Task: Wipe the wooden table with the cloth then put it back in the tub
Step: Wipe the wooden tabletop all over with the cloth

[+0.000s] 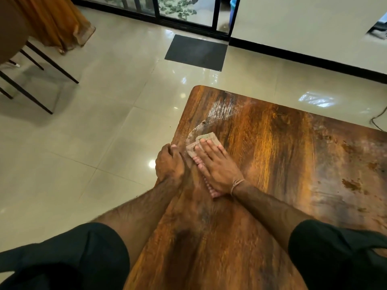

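Right hand [217,168] lies flat on the cloth [206,139], fingers straight and spread, pressing it onto the wooden table [272,153]. It grasps nothing. A knotted thread [236,183] circles the wrist. The cloth is a folded grey-beige piece near the table's left edge, most of it hidden under the palm, with its far corner showing beyond the fingertips. Left hand [169,162] is just beside it, fingers curled over the table's left edge and gripping it. A whitish smear [219,110] marks the wood beyond the cloth, toward the far left corner. Both arms come out of black sleeves [335,258]. Beyond the table: glossy tiled floor [104,132], a dark mat [195,52] before a black-framed sliding door [184,9], thin chair legs [48,61] and orange fabric [56,21] at upper left.
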A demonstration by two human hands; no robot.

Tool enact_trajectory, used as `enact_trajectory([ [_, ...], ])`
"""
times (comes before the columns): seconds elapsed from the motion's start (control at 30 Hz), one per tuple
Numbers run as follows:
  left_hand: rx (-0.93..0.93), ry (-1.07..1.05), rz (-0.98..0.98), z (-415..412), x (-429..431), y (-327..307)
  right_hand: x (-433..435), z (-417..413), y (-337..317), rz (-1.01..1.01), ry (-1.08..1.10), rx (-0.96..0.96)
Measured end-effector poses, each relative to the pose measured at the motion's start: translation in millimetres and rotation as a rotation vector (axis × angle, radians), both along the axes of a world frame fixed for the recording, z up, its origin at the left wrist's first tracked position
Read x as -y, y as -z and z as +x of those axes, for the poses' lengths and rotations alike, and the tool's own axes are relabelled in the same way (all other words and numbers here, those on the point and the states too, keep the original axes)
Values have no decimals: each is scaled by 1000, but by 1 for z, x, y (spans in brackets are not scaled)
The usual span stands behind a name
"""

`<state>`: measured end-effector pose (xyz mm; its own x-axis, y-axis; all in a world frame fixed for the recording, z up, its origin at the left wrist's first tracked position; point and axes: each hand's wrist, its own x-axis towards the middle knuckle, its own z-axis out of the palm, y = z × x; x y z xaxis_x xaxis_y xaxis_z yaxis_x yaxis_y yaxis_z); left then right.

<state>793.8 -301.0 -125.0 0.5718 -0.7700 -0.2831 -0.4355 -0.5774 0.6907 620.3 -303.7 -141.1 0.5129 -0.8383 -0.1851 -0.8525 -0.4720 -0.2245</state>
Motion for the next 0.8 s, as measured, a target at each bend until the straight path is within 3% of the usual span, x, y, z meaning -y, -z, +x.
enact_trajectory([
  [0.17, -37, -68, 25, 14, 0, 3, 21, 37, 0, -18, 325, -14],
  [0.3, 4, -44, 192, 27, -6, 8, -20, 59, 2, -7, 136, 17],
  [0.43, 23, 56, 230, 28, -14, 1, -10, 44, 2, 12, 53, 10],
  [0.6, -169, 42, 205, 39, -20, 3, 0, 80, 1, -7, 364, -9],
  [0.8, -627, -200, 211, 54, -19, 2, -72, 90, 3, -12, 26, 60],
])
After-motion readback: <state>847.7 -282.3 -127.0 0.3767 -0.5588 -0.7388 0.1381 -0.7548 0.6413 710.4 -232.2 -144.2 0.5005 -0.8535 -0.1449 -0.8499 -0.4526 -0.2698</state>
